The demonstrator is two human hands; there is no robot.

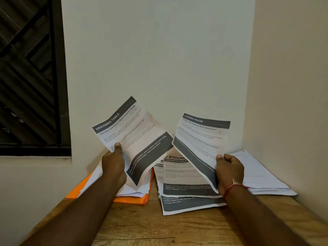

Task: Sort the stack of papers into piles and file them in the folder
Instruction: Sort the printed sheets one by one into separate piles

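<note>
My left hand (113,162) grips a sheet headed DRESSING TABLE (134,132), raised and tilted above the table. A sheet headed LIVING ROOM (198,139) is lifted on the right, pinched at its lower edge by my right hand (229,170). Under both sheets a loose pile of printed papers (184,192) lies face up in the middle of the wooden table (159,226). An orange folder (131,198) lies at the left with white sheets (134,191) on it. A pile of blank-side-up papers (262,176) lies at the right against the wall.
The table sits in a corner, with a white wall (159,59) behind and another to the right. A dark window grille (30,73) is at the upper left. Bare wood shows at the table's front.
</note>
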